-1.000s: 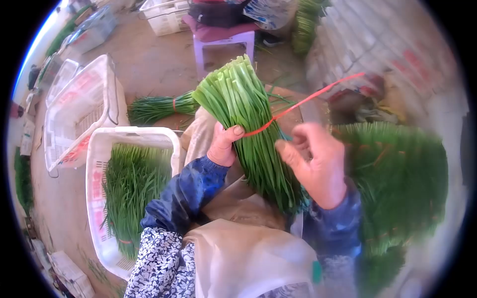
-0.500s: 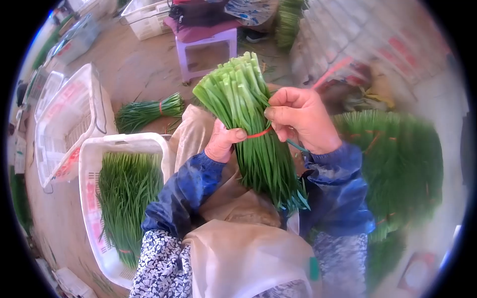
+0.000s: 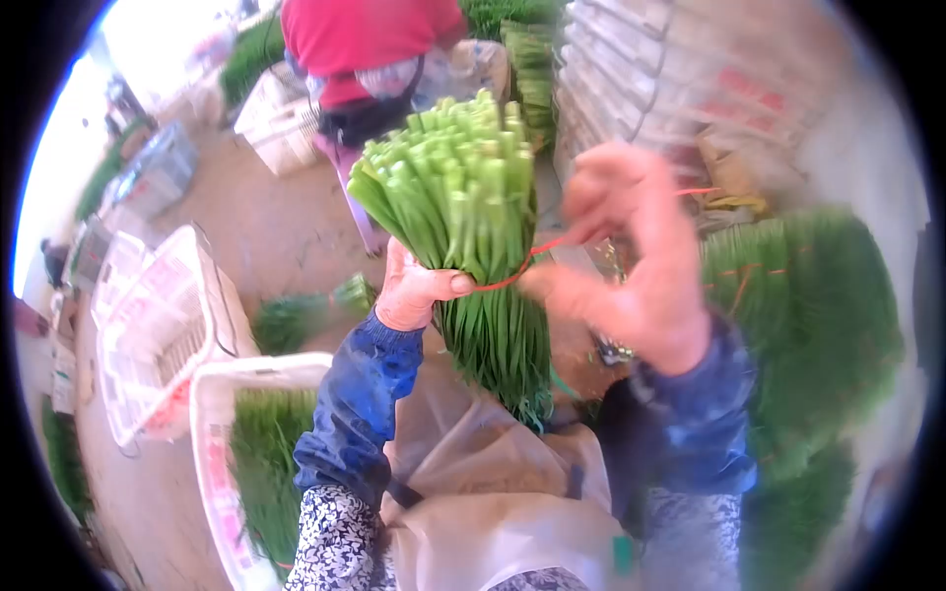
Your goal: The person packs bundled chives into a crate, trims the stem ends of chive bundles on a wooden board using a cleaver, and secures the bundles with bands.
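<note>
My left hand is wrapped round a thick bundle of garlic chives, its thumb pressing on a red tie that crosses the stalks. The pale cut ends point up and the dark green leaves hang down over my apron. Smeared by motion, my right hand is just right of the bundle, its fingers on the tie and its thumb apart from them. A loose end of the tie sticks out beyond the knuckles. Exactly how these fingers pinch it is blurred.
A white crate with chives stands at my left, another white crate behind it. A tied bundle lies on the floor. Stacked bundles are at my right. Ahead sits a person in red, near stacked crates.
My right hand has moved up and slightly right, drawing the tie out from the bundle. The bundle is more upright. The view has tilted up, bringing the seated person's back into sight.
</note>
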Demonstrator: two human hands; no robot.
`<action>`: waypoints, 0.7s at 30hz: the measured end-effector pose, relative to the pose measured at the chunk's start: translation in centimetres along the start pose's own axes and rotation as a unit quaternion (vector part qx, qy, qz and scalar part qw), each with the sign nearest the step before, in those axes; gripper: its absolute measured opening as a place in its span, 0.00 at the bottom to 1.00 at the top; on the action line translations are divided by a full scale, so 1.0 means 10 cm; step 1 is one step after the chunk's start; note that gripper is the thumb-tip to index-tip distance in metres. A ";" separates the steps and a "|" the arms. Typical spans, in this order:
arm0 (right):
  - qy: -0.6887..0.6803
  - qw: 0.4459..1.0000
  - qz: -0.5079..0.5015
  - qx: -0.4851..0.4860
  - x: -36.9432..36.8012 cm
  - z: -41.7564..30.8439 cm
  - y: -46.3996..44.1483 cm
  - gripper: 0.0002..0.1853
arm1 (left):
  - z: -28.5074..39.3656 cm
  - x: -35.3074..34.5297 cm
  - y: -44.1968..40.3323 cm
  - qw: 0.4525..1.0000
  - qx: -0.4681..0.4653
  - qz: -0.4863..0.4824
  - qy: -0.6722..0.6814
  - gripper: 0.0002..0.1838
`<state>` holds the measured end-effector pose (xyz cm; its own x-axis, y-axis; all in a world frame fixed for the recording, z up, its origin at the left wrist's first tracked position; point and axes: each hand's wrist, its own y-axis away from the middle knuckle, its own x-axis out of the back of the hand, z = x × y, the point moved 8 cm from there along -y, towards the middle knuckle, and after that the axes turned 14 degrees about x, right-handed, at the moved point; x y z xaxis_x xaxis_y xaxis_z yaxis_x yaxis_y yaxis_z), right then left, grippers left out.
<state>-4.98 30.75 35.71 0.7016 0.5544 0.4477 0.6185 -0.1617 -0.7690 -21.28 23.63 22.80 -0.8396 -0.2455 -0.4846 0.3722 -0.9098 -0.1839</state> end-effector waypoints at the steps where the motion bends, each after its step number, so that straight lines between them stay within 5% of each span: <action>1: -0.021 1.000 0.008 0.005 -0.03 0.00 -0.01 0.24 | 0.15 -0.07 -0.10 0.999 0.023 -0.018 -0.023 0.39; 5: -0.142 0.975 0.162 0.050 0.06 0.10 0.02 0.24 | 1.01 -0.48 -0.27 0.972 -0.057 -0.054 -0.220 0.47; 7: -0.291 0.940 0.177 0.028 -0.03 0.11 0.16 0.23 | 1.24 -0.63 -0.24 0.910 -0.035 -0.099 -0.401 0.52; 11: -0.440 0.876 0.182 -0.074 -0.69 0.37 0.87 0.23 | 0.96 -0.37 -0.05 0.879 0.187 -0.083 -0.431 0.58; 13: -0.515 0.821 0.177 -0.169 -1.01 0.29 1.33 0.23 | 0.37 0.04 0.33 0.811 0.381 -0.127 -0.426 0.58; 15: -0.523 0.785 0.010 -0.331 -1.56 0.30 1.89 0.20 | -0.18 0.51 0.81 0.779 0.465 -0.109 -0.406 0.61; 17: -0.519 0.764 -0.033 -0.383 -1.86 0.35 2.28 0.18 | -0.41 0.77 1.15 0.753 0.303 -0.091 -0.577 0.64; 18: -0.506 0.754 -0.085 -0.409 -1.99 0.36 2.43 0.16 | -0.39 0.91 1.32 0.689 0.233 -0.057 -0.684 0.68; 19: -0.511 0.746 -0.079 -0.419 -2.04 0.36 2.49 0.16 | -0.37 1.05 1.51 0.772 0.288 0.070 -0.562 0.73; 21: -0.516 0.796 -0.061 -0.310 -2.03 0.28 2.33 0.12 | -0.38 1.11 1.82 0.769 0.297 0.102 -0.556 0.74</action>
<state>-5.76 17.96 7.41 0.1567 0.9201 -0.3590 0.9400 -0.2504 -0.2316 -22.30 5.58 10.78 -0.7299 -0.2368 0.6412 0.5716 -0.7259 0.3826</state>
